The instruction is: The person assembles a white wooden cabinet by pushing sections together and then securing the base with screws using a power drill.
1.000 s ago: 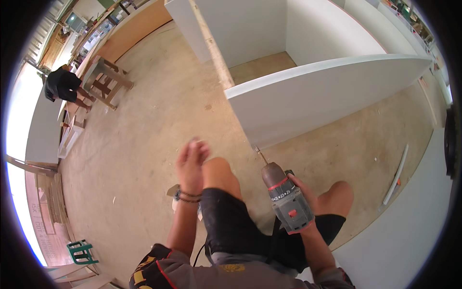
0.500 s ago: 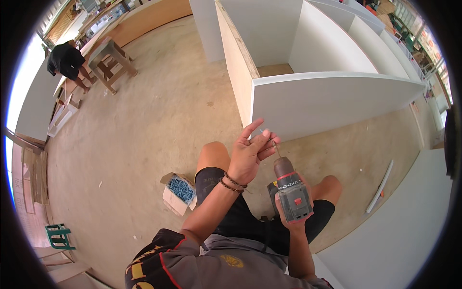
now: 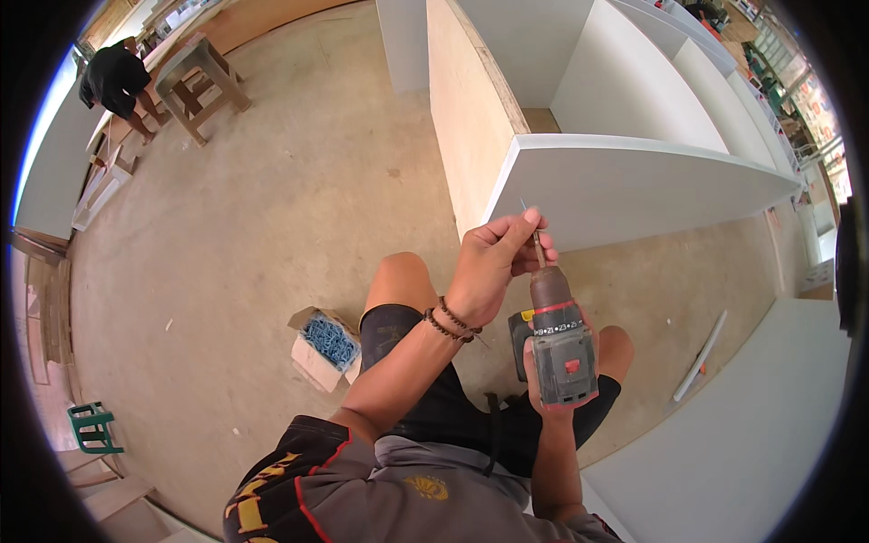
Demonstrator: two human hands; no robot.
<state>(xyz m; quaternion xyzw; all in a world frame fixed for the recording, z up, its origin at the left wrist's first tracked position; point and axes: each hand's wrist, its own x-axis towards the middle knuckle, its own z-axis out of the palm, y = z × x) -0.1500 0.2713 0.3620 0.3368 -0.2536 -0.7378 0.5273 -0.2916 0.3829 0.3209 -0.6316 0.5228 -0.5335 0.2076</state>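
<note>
My right hand (image 3: 553, 419) is wrapped round the grip of a cordless drill (image 3: 563, 355), which points away from me toward a white cabinet (image 3: 625, 192). A long bit (image 3: 540, 252) sticks out of its chuck. Thumb and fingers of my left hand (image 3: 500, 258) are pinched at the bit's tip on a thin screw (image 3: 523, 206). The screw's point shows past the fingertips, in front of the cabinet's near corner; its head is hidden. Left of my knee an opened carton (image 3: 312, 369) holds many blue screws (image 3: 329, 341).
A stool (image 3: 197, 86) and a bending person in black (image 3: 118, 83) are at the far left. A small green stool (image 3: 93, 428) stands at the left. To the right lie a thin white strip (image 3: 701, 357) and a large white panel (image 3: 724, 425).
My left hand has gone from spread fingers to a tighter pinch at the bit's tip. Both hands and the drill have shifted slightly right, and the view has turned a little.
</note>
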